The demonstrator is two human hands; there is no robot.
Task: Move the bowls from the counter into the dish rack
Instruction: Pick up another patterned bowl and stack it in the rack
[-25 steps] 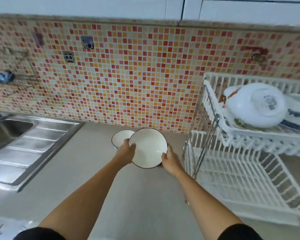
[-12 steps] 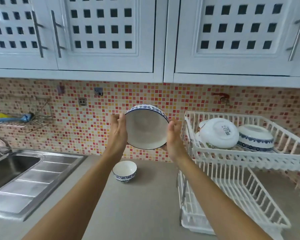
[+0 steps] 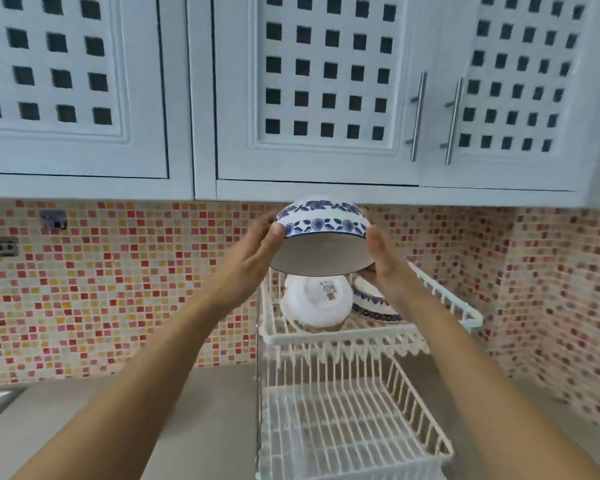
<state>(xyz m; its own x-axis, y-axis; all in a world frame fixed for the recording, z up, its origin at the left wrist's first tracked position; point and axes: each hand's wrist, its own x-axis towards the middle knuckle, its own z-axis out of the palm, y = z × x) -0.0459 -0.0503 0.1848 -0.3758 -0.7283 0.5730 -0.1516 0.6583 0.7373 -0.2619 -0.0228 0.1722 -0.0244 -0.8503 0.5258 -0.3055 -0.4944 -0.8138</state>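
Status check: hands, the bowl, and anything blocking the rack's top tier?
Left hand and right hand grip blue-patterned white bowl, mouth tilted down, above white wire dish rack. Upper tier holds white upturned bowl and blue-rimmed bowl.

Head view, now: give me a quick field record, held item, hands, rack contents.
held item: blue-patterned bowl, tipped rim-down
left hand: on bowl's left side
right hand: on bowl's right side
bowl position: above dish rack upper tier
upper tier: white bowl and blue-rimmed bowl, both inverted
lower tier: no dishes visible
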